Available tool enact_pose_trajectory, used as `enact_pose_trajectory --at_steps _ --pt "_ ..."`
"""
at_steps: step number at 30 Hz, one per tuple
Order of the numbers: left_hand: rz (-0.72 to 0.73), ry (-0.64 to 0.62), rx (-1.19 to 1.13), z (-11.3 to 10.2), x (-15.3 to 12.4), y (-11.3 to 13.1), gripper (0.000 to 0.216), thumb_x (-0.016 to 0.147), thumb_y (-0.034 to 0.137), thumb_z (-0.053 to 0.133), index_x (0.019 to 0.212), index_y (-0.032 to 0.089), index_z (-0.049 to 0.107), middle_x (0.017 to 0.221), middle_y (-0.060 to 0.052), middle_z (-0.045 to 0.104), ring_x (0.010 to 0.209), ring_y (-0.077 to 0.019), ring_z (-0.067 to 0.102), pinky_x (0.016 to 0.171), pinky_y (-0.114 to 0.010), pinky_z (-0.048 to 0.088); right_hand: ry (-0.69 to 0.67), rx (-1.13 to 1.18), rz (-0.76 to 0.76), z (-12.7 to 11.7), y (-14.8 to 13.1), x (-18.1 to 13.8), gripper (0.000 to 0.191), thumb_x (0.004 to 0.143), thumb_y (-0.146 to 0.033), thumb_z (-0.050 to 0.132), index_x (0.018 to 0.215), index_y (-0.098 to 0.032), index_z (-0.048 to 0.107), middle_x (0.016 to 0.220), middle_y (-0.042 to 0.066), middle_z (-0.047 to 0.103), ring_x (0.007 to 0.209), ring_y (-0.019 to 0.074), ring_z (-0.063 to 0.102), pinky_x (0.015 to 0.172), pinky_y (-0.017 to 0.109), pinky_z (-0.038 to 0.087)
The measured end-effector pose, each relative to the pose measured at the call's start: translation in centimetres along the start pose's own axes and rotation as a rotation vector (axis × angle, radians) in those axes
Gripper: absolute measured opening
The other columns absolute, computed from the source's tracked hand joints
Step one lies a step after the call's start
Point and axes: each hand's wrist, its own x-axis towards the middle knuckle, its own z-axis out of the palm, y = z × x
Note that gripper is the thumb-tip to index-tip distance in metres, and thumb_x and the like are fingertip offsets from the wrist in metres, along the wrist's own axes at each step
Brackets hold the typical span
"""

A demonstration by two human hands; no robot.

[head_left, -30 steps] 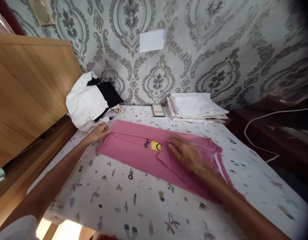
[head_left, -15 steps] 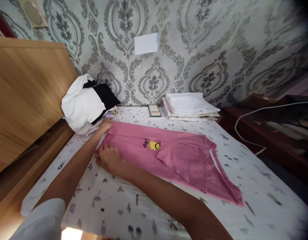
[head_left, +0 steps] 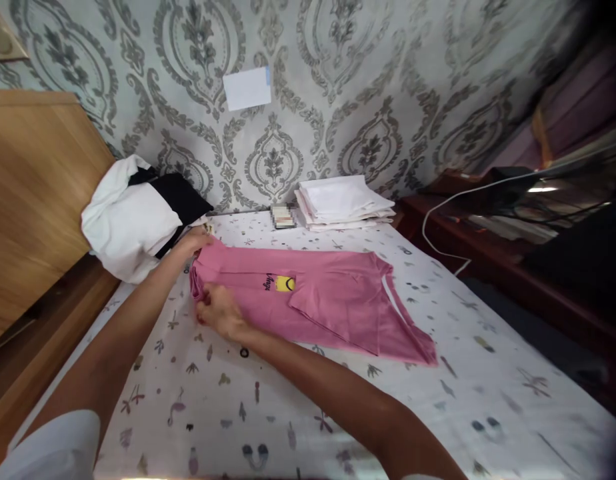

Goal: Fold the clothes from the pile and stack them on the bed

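A pink T-shirt (head_left: pixel 333 307) with a yellow print and dark lettering lies lengthwise on the patterned sheet (head_left: pixel 268 427), its sides folded inward and its neck opening to the right. My left hand (head_left: pixel 197 240) grips the far corner of its left end, lifting the fabric slightly. At the near corner of that same end, my right hand (head_left: pixel 221 310) has its fingers closed on the cloth. Between the two hands the edge is raised and bunched. One sleeve lies folded back over the shirt's middle.
A heap of white and black clothes (head_left: pixel 133 213) sits at the left by a wooden panel (head_left: pixel 38 200). Folded white cloths (head_left: pixel 343 203) are stacked along the wall, beside a small blurred box (head_left: pixel 283 217). A white cable (head_left: pixel 438 248) hangs over dark furniture at right.
The view has turned right, so everything sits further left. Both hands have lifted the shirt's left edge off the sheet, where it lay flat before.
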Motion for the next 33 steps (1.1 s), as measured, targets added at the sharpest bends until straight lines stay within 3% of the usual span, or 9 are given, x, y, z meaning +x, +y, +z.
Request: enact_pose_trajectory --at_steps 3,6,11,16,22,27,33 --pt "0.117 -0.001 0.029 1.1 -0.1 2.6 0.017 0.065 0.016 0.068 0.066 0.020 0.052 0.049 0.007 0.043 0.045 -0.0099 0.043 0.044 -0.020 0.029 -0.005 0.465 0.157 -1.2 1.4 -1.5 0.012 0.081 -0.008 0.056 0.083 -0.020 0.053 0.066 -0.004 0.066 0.061 0.0128 0.067 0.054 0.019 0.048" --pt "0.222 -0.029 0.061 3.6 -0.7 5.4 0.013 0.064 0.019 0.068 0.072 0.018 0.059 0.054 0.005 0.050 0.053 -0.0120 0.048 0.047 -0.021 0.033 0.023 0.762 0.253 -2.6 2.6 -3.6 0.014 0.082 -0.007 0.056 0.085 -0.020 0.050 0.058 -0.006 0.064 0.053 0.0106 0.066 0.050 0.016 0.048" --pt "0.324 -0.095 0.121 9.6 -2.9 8.7 0.015 0.062 0.015 0.068 0.075 0.017 0.062 0.061 0.003 0.057 0.064 -0.0152 0.054 0.055 -0.023 0.036 0.149 0.956 0.302 -5.7 4.6 -7.9 0.015 0.084 -0.006 0.055 0.086 -0.020 0.051 0.063 -0.004 0.067 0.057 0.0126 0.071 0.051 0.017 0.052" --pt "0.312 -0.151 0.136 13.8 -5.1 9.7 0.021 0.065 0.013 0.069 0.083 0.018 0.060 0.061 0.005 0.055 0.057 -0.0138 0.053 0.054 -0.023 0.037 0.192 0.990 0.424 -7.5 6.0 -10.2 0.019 0.084 -0.001 0.053 0.086 -0.020 0.048 0.062 -0.003 0.067 0.060 0.0143 0.073 0.053 0.018 0.057" --pt "0.271 -0.196 0.043 14.8 -6.2 9.4 0.029 0.074 0.015 0.069 0.098 0.021 0.054 0.060 0.008 0.052 0.046 -0.0103 0.051 0.050 -0.021 0.043 0.181 1.043 0.532 -8.1 6.1 -10.0 0.013 0.090 -0.012 0.058 0.090 -0.019 0.048 0.073 0.003 0.072 0.061 0.0170 0.074 0.059 0.026 0.062" --pt "0.310 -0.262 -0.089 15.1 -6.6 8.9 0.020 0.089 0.024 0.060 0.105 0.022 0.047 0.067 0.006 0.056 0.050 -0.0088 0.058 0.053 -0.019 0.049 0.167 1.054 0.542 -8.0 6.5 -9.7 0.008 0.098 -0.012 0.047 0.092 -0.018 0.048 0.072 0.004 0.072 0.061 0.0157 0.074 0.056 0.023 0.062" --pt "0.427 -0.318 -0.098 13.6 -7.6 7.6 0.006 0.091 0.025 0.054 0.095 0.021 0.052 0.073 0.002 0.061 0.060 -0.0103 0.062 0.057 -0.020 0.049 0.167 1.050 0.524 -7.9 7.1 -9.7 0.010 0.096 -0.010 0.049 0.093 -0.019 0.046 0.063 -0.002 0.064 0.054 0.0151 0.072 0.052 0.021 0.059"
